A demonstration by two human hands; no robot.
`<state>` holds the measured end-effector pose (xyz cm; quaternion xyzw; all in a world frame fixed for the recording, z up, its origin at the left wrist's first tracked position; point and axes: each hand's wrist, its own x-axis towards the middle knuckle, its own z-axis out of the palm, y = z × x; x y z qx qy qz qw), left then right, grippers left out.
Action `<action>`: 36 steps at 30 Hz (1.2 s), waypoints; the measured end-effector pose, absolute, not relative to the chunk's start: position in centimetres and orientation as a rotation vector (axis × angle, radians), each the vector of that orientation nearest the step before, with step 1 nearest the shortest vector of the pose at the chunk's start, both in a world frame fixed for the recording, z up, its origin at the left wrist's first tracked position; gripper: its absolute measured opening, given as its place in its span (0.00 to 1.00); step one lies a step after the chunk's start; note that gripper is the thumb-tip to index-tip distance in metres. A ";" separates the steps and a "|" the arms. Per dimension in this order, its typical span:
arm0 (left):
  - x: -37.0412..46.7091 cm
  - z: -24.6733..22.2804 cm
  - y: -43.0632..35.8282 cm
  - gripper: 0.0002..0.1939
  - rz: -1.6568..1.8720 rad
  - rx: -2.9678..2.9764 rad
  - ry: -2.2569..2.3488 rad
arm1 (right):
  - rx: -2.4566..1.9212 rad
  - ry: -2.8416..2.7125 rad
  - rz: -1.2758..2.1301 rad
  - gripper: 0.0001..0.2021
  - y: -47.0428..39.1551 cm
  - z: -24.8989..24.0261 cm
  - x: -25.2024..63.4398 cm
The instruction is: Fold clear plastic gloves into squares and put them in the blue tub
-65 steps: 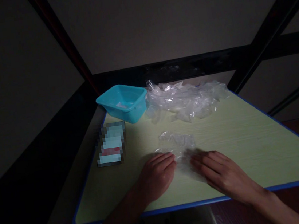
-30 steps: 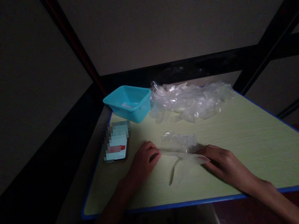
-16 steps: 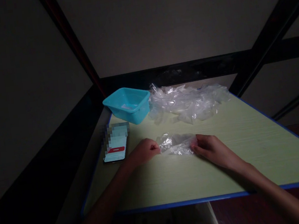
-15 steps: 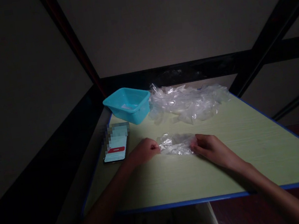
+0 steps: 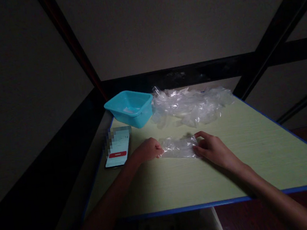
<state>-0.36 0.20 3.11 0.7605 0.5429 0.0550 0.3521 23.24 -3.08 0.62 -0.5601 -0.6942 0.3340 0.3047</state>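
A clear plastic bag point(image 5: 179, 147) lies stretched sideways between my hands, low over the table. My left hand point(image 5: 149, 150) is closed in a pinch on the bag's left end. At the other end, my right hand point(image 5: 216, 150) has its thumb and index finger spread apart along the bag's right edge, touching or nearly touching it. The rest of that hand's fingers are partly hidden. Beyond the bag, a crumpled heap of clear plastic bags point(image 5: 194, 105) covers the back of the table.
A turquoise plastic basket point(image 5: 139, 118) stands at the back left, with something small and pale inside. A phone point(image 5: 117, 150) with a lit screen lies near the table's left edge, beside my left forearm. The pale table point(image 5: 185, 186) has a blue rim, with walls behind and to the left.
The bag looks flatter and smoother than before. My right thumb and index finger have parted at its right end, where they were pinched together. My left hand keeps its grip.
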 end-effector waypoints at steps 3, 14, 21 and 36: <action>-0.3 3.2 0.3 0.11 0.119 1.981 1.413 | -1.468 -1.834 0.809 0.15 -3.2 0.3 23.2; -0.5 3.1 0.1 0.07 0.178 2.064 1.532 | -1.520 -1.897 0.574 0.20 -3.6 0.2 22.8; 2.7 3.0 -2.4 0.11 0.546 2.424 1.485 | -1.537 -1.922 0.542 0.19 -3.8 0.2 22.6; 5.3 0.1 -3.7 0.40 0.108 2.880 0.971 | -1.481 -1.851 0.644 0.17 -3.9 0.7 23.0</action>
